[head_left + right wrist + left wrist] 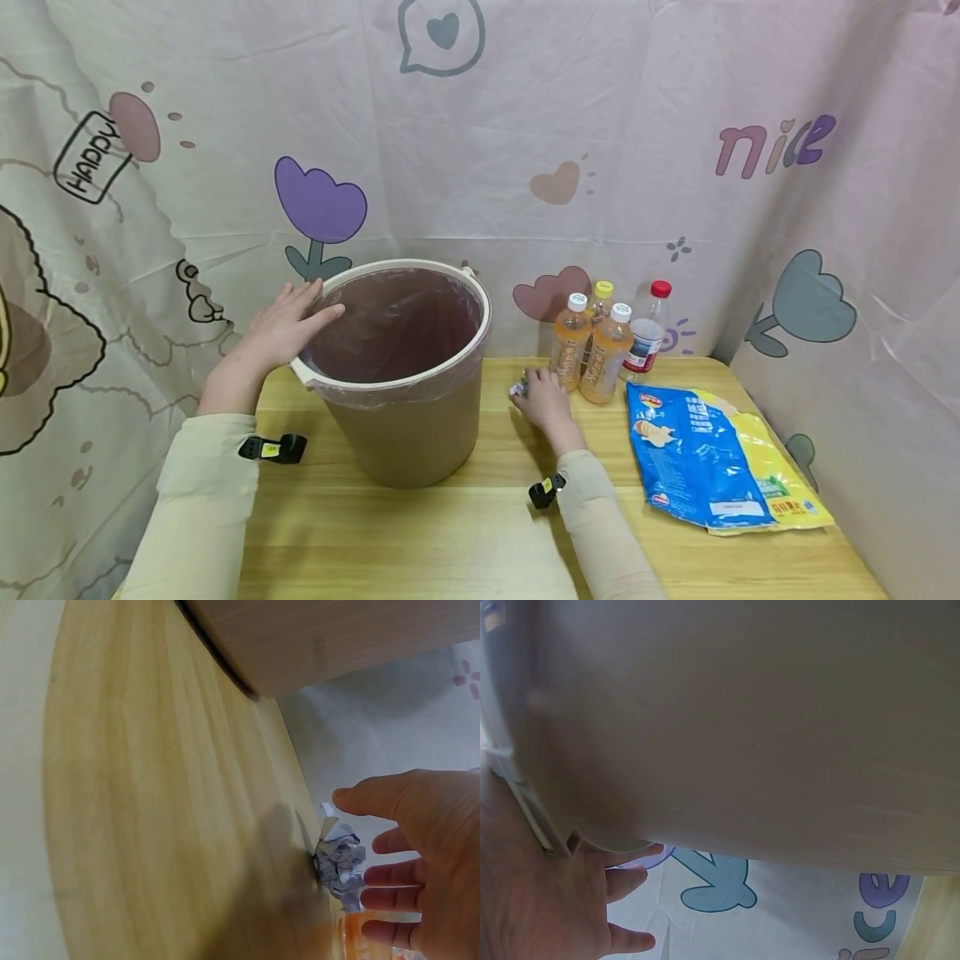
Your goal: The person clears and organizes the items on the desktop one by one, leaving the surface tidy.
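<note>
From my remote station I saw the left hand (282,330) resting loosely on the rim of the lined bin (408,437), its fingers extended. The right hand (546,402) was open, thumb apart from the fingers, around a crumpled paper (341,864); I could not tell whether they touched it. The paper lay on the tabletop (360,533) near its far edge, between the bin and the orange bottles (604,360). A red-capped bottle (647,340) stood just beside those, behind a blue bag (690,458) overlapping a yellow one.
</note>
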### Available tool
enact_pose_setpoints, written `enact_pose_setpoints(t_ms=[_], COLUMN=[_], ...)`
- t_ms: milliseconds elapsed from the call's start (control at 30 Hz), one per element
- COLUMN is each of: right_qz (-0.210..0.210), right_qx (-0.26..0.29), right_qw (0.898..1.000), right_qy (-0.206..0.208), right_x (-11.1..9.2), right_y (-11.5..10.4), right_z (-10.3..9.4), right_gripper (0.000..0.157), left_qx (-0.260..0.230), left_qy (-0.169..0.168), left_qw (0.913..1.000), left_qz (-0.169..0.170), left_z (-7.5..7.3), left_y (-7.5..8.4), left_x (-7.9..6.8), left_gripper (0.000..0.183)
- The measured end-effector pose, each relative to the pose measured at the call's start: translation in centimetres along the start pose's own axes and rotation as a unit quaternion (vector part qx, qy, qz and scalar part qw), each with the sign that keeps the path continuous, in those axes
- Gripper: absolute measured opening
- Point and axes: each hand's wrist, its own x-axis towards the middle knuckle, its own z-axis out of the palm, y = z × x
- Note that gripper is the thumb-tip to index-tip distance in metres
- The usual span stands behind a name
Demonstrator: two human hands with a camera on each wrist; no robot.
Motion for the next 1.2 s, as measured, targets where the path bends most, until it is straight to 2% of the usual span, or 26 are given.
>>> enact_pose_setpoints(t_ms=[167, 433, 667, 900, 1067, 1200], right_qz=[0.007, 0.007, 0.02, 0.018, 0.016, 0.015], right_qx=[-0.01, -0.01, 0.004, 0.006, -0.001, -0.003], right_qw=[1.0, 1.0, 0.999, 1.0, 1.0, 1.0], right_qy=[-0.01, -0.015, -0.034, -0.02, -0.023, -0.027], right_x=[0.2, -0.3, -1.0, -1.9, -2.2, -2.3], right_y=[0.1, 0.2, 0.7, 1.3, 1.8, 2.1], right_z=[0.1, 0.0, 0.1, -0.2, -0.3, -0.3], right_gripper=[0.063, 0.051, 0.055, 0.059, 0.067, 0.066], left_qx=[0.0, -0.004, -0.007, -0.008, -0.008, -0.008], left_qy=[0.002, 0.005, 0.006, 0.006, 0.007, 0.006], left_qw=[1.0, 1.0, 0.9999, 0.9999, 0.9999, 0.9999], left_qz=[0.0, 0.003, 0.007, 0.01, 0.011, 0.011], left_z=[0.0, 0.1, 0.0, 0.0, 0.0, 0.1], left_y=[0.0, 0.1, 0.1, -0.1, -0.1, -0.2], left_x=[0.0, 0.1, 0.1, 0.2, 0.2, 0.2], left_gripper=[0.086, 0.085, 0.085, 0.085, 0.085, 0.085])
